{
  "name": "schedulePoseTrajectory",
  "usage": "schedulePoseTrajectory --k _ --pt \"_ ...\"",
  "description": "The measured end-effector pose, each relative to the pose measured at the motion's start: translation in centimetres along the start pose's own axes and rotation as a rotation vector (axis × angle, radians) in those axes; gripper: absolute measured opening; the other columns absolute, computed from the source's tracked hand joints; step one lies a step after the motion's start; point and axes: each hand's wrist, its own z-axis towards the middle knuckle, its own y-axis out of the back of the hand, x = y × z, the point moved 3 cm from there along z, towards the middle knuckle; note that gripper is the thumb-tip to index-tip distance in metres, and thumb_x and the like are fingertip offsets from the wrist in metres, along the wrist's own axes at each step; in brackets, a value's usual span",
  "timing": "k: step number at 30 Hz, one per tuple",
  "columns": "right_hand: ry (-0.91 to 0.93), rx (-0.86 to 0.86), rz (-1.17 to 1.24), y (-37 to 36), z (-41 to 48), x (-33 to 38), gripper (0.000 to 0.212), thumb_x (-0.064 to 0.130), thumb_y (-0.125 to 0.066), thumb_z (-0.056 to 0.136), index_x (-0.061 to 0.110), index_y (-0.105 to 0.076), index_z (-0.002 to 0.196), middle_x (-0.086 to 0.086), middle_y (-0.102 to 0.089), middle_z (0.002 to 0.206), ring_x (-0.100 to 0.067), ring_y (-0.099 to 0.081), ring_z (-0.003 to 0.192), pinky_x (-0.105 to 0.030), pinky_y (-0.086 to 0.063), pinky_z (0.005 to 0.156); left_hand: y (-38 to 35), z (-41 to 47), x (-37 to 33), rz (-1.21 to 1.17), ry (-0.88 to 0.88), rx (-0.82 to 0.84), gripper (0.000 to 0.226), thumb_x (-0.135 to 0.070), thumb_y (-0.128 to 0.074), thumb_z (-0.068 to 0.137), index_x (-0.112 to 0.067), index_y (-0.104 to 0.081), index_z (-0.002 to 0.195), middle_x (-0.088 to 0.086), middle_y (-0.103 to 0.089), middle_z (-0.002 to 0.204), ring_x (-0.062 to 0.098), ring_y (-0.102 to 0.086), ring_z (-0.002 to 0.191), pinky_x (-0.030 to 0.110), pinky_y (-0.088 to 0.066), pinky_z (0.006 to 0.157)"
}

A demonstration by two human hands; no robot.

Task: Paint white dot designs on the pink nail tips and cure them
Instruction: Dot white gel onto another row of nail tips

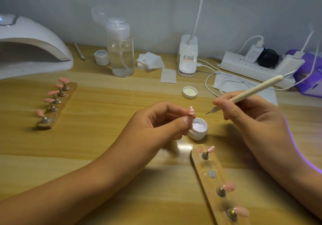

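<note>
Pale wooden tabletop (108,155) against a grey wall serves as the workbench, with a white curing lamp (31,45) at the far left edge, its visible mouth showing nothing inside.

The left hand (156,121) pinches a small stand between thumb and curled fingers, holding up one pink nail tip (191,111) that already carries a few white dots. The right hand (244,114) grips a dotting pen (252,90) like a pencil, its fine point near the held tip but apart from it. Directly below sits the open pot of white gel (198,128), and its lid (190,92) lies farther back on the table.

On the near wooden holder (205,183), by the right forearm, the first tip (210,149) shows white dots. The next seat (211,173) is bare, which is likely where the held tip belongs. The two tips behind it (229,187) look plain pink. A second holder (57,102) near the lamp carries five pink tips, and no dots can be made out on them at this distance.

By this showing the painting is at an early stage: one tip appears finished, a second is partly dotted, and two on the near holder and probably five on the far one are left. Curing seems not yet done for the dotted tips, since they sit outside the lamp
</note>
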Motion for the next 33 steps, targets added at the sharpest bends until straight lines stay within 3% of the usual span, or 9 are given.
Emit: schedulePoseTrajectory --k 4,9,13,15,17,20,23,28,33 --pt "0.055 0.068 -0.12 -0.5 -0.4 -0.1 0.016 0.032 -0.062 0.083 0.022 -0.07 0.091 0.009 -0.068 0.087 -0.008 -0.059 0.077 -0.013 -0.046 0.069 -0.1 0.0 0.0 0.002 0.001 0.005 0.011 -0.022 -0.067 0.076 -0.021 -0.074 0.085 -0.004 -0.071 0.076 0.002 -0.062 0.068 0.013 -0.049 0.063" --pt "0.114 0.16 -0.214 -0.8 -0.5 -0.7 0.01 0.028 -0.061 0.089 0.021 -0.068 0.094 0.005 -0.066 0.088 -0.027 -0.057 0.08 -0.031 -0.049 0.07 -0.1 -0.1 0.0 0.022 0.001 0.014 0.011 -0.021 -0.067 0.077 -0.02 -0.073 0.086 -0.005 -0.07 0.075 0.0 -0.062 0.066 0.012 -0.048 0.062" --pt "0.11 0.201 -0.23 -0.9 -0.3 -1.0 0.013 0.032 -0.062 0.089 0.022 -0.068 0.095 0.003 -0.065 0.087 -0.029 -0.056 0.079 -0.039 -0.048 0.07 0.0 -0.1 0.0 0.041 0.002 0.024 0.011 -0.023 -0.067 0.078 -0.023 -0.074 0.086 -0.006 -0.071 0.076 0.0 -0.062 0.067 0.011 -0.048 0.063" --pt "0.132 0.192 -0.219 -0.9 -0.3 -0.8 0.014 0.032 -0.064 0.088 0.02 -0.068 0.095 0.003 -0.065 0.087 -0.03 -0.056 0.079 -0.036 -0.048 0.07 0.0 -0.1 0.0 0.039 0.003 0.027 0.011 -0.023 -0.067 0.078 -0.024 -0.074 0.087 -0.006 -0.071 0.076 -0.001 -0.062 0.068 0.011 -0.048 0.063" --pt "0.155 0.148 -0.154 -0.8 -0.4 -0.5 0.014 0.027 -0.062 0.087 0.017 -0.068 0.095 0.004 -0.065 0.087 -0.028 -0.057 0.08 -0.031 -0.048 0.07 -0.1 -0.1 0.0 0.035 0.001 0.026 0.012 -0.024 -0.067 0.077 -0.024 -0.074 0.086 -0.006 -0.071 0.077 0.001 -0.063 0.07 0.011 -0.048 0.064" --pt "0.157 0.058 -0.02 -0.4 -0.3 -0.1 0.011 0.024 -0.059 0.087 0.017 -0.066 0.094 0.009 -0.066 0.085 -0.009 -0.06 0.078 -0.017 -0.047 0.072 -0.1 0.0 0.1 0.038 -0.004 0.024 0.013 -0.025 -0.067 0.076 -0.023 -0.075 0.086 -0.003 -0.071 0.079 0.004 -0.063 0.072 0.014 -0.049 0.064" --pt "0.116 -0.012 0.092 -0.1 -0.2 -0.2 0.006 0.026 -0.063 0.085 0.021 -0.061 0.088 0.011 -0.062 0.073 -0.003 -0.061 0.073 -0.013 -0.048 0.07 0.0 0.0 0.2 0.028 -0.003 0.023 0.014 -0.025 -0.068 0.076 -0.019 -0.074 0.086 -0.003 -0.072 0.079 0.004 -0.064 0.071 0.014 -0.049 0.064" --pt "-0.045 -0.01 0.285 0.7 0.0 -1.0 0.026 0.043 -0.08 0.069 0.029 -0.059 0.072 0.005 -0.057 0.068 -0.013 -0.055 0.073 -0.026 -0.049 0.076 -0.1 0.1 0.3 0.018 -0.013 0.035 0.009 -0.02 -0.069 0.079 -0.021 -0.075 0.086 -0.003 -0.072 0.078 0.004 -0.062 0.068 0.014 -0.048 0.064" --pt "-0.11 0.085 0.572 -0.1 -0.2 -0.6 0.017 0.015 -0.062 0.076 0.02 -0.052 0.063 0.004 -0.048 0.058 -0.006 -0.047 0.054 -0.037 -0.056 0.081 -0.5 -0.3 0.3 0.051 -0.01 0.112 0.007 -0.019 -0.074 0.077 -0.021 -0.075 0.083 -0.007 -0.073 0.08 0.001 -0.065 0.072 0.011 -0.048 0.066"
